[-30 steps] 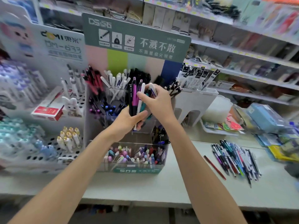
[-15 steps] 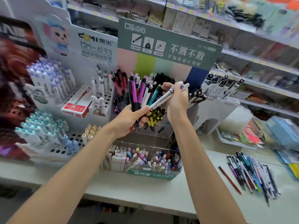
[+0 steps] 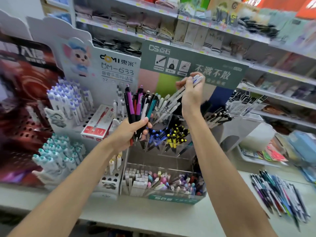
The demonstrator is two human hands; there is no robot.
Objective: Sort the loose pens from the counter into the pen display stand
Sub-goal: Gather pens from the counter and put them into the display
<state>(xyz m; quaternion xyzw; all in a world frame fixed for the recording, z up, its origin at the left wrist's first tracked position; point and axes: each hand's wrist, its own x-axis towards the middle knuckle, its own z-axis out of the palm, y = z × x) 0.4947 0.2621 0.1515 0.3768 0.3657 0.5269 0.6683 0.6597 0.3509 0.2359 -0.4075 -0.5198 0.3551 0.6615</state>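
Holding mixed pens (image 3: 136, 106), left hand (image 3: 130, 132); right hand (image 3: 191, 98) grips white pens (image 3: 196, 79) near DS sign (image 3: 213, 65).

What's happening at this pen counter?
A person's left hand grips a fanned bundle of coloured pens in front of the clear display stand. The right hand holds a few white pens above its upper compartments. A pile of loose pens lies on the counter.

a pale counter (image 3: 153, 218) runs along the bottom, 8 to 4 o'clock. white shelves (image 3: 213, 28) packed with blurred goods fill 12 to 3 o'clock. a dark red poster board (image 3: 20, 100) stands at 9 o'clock. even, bright light.
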